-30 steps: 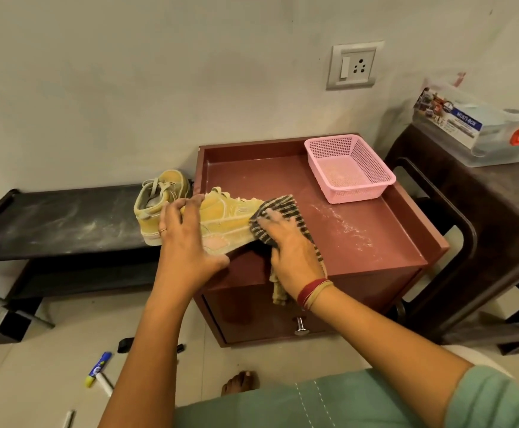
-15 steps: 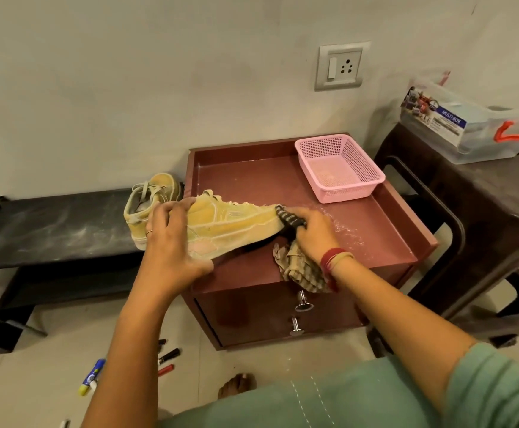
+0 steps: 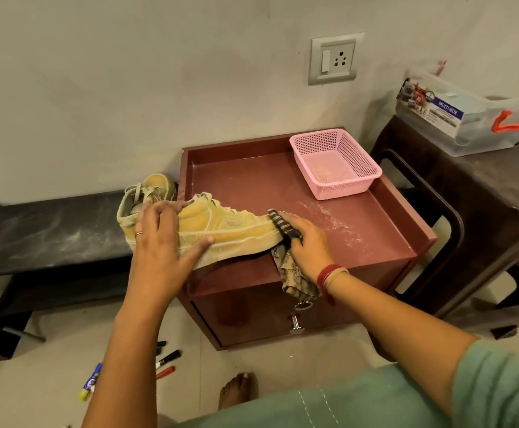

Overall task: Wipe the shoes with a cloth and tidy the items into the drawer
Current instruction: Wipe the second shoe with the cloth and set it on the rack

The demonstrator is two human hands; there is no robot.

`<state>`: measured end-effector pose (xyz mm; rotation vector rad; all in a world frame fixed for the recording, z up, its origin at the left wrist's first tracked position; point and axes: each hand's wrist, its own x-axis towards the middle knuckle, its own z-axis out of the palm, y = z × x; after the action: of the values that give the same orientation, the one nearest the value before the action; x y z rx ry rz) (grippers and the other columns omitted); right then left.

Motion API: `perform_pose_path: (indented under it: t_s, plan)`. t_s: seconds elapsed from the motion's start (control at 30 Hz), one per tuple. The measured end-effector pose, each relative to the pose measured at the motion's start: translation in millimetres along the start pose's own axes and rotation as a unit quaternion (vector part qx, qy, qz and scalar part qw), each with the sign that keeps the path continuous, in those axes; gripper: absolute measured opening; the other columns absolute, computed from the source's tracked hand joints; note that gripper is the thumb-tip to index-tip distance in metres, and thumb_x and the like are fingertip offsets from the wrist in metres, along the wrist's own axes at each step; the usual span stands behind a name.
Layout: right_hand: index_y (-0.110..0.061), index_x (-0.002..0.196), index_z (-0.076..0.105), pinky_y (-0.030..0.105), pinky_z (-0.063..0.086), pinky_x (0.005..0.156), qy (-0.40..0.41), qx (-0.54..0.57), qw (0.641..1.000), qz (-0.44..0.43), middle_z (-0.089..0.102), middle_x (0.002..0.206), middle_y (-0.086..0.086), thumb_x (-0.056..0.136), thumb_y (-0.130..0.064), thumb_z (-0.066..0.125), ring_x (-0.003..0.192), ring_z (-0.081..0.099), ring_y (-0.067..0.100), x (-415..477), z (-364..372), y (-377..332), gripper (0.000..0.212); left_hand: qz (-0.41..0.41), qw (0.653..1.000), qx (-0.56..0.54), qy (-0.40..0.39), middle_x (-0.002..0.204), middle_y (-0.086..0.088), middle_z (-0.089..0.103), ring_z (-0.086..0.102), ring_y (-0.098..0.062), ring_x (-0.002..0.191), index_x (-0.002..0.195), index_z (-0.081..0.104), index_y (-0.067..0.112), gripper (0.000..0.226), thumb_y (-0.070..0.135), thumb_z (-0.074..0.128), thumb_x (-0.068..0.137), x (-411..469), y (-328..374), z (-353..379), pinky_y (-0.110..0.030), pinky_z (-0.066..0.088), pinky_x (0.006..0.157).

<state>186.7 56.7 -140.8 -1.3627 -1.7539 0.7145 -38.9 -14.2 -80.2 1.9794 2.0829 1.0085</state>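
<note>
My left hand grips a dusty yellow shoe by its heel end and holds it sideways over the front left of the red drawer cabinet. At the shoe's toe, my right hand is closed on a striped cloth; the cloth's loose end hangs down over the cabinet front. A second yellow shoe stands behind, on the black low shelf. Two metal drawer knobs show on the cabinet front, and the drawers look shut.
A pink basket sits at the cabinet's back right, with white dust beside it. Markers and a glue stick lie on the floor at the lower left. A dark stool to the right carries a clear plastic box. My bare foot is below.
My right hand has slid the cloth along the shoe from its middle to the toe. The shoe now lies flatter and longer across the cabinet's front.
</note>
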Motion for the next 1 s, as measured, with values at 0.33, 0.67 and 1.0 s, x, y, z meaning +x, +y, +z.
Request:
perform_pose_path:
  t_s: [0.33, 0.67, 1.0]
  plan:
    - [-0.015, 0.129, 0.056, 0.009, 0.02, 0.106, -0.041, -0.06, 0.997, 0.006, 0.052, 0.136, 0.004, 0.077, 0.013, 0.043, 0.129, 0.045, 0.016, -3, 7, -4, 0.061, 0.032, 0.997, -0.057, 0.032, 0.114, 0.009, 0.044, 0.026, -0.004, 0.129, 0.091, 0.063, 0.012, 0.029, 0.015, 0.083, 0.07, -2, 0, 7, -0.023, 0.024, 0.099]
    - [-0.018, 0.129, 0.055, 0.014, 0.027, 0.1, -0.043, -0.082, 0.993, 0.074, 0.055, 0.132, 0.007, 0.082, 0.011, 0.042, 0.123, 0.05, 0.023, 21, -7, 11, 0.057, 0.009, 0.995, -0.092, -0.032, 0.122, 0.007, 0.043, 0.04, -0.004, 0.121, 0.07, 0.063, 0.017, 0.025, 0.014, 0.087, 0.064, 2, -2, 0, -0.031, 0.036, 0.101]
    - [-0.028, 0.135, 0.048, 0.034, 0.03, 0.112, -0.071, -0.183, 0.98, -0.029, 0.036, 0.149, 0.0, 0.08, 0.009, 0.041, 0.135, 0.035, 0.022, 12, 2, -3, 0.067, 0.0, 0.994, -0.108, 0.005, 0.131, 0.016, 0.041, 0.035, -0.008, 0.13, 0.087, 0.064, 0.039, 0.024, 0.05, 0.043, 0.092, -6, 0, 6, -0.053, 0.034, 0.106]
